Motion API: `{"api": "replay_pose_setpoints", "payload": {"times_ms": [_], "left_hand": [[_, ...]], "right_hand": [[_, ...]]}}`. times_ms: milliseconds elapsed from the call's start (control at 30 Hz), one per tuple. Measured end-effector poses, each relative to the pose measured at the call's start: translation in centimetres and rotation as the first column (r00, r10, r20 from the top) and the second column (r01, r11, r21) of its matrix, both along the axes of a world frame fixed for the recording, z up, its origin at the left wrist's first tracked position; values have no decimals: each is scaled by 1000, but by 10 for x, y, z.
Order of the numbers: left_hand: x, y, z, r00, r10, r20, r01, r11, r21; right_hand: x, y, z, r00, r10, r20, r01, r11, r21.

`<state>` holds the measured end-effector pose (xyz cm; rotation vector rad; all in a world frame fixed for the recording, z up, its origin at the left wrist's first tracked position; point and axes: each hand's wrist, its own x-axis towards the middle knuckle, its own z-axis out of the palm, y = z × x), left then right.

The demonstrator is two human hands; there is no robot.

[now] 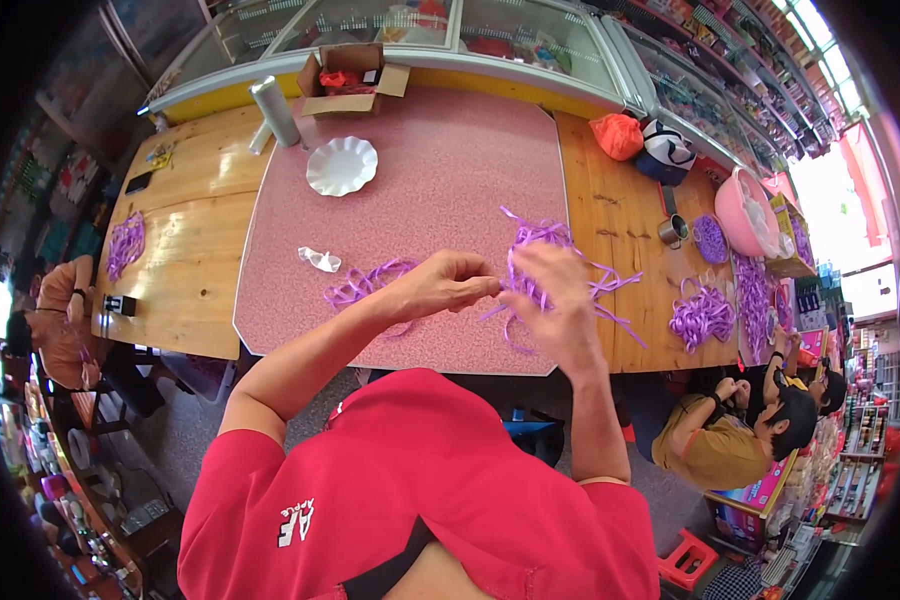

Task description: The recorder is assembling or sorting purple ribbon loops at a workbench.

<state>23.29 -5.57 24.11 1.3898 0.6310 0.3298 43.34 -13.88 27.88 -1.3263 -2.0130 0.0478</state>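
Note:
My left hand [448,283] is over the pink tabletop, its thumb and fingers pinched together at the edge of a purple ribbon bundle [530,232]; the pinch appears to be on a ribbon. My right hand [562,305] is just to the right, in front of that bundle and covering part of it. Its fingers are smeared by motion, so I cannot tell whether they grip a strand. Loose ribbon ends stick out to the right, past the pink surface onto the wood. Another loose purple ribbon pile [355,290] lies partly behind my left forearm.
A crumpled clear plastic piece [320,260], white scalloped plate [342,166], upright roll [274,110] and open cardboard box [352,85] are ahead. At right are a metal mug [673,231], pink basin [746,215] and more ribbons [703,314]. People sit at both sides.

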Motion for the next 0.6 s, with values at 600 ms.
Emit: {"api": "replay_pose_setpoints", "payload": {"times_ms": [600], "left_hand": [[-213, 69, -53, 981, 150, -126, -144, 988, 56]], "right_hand": [[107, 0, -82, 799, -183, -573, -262, 752, -605]]}}
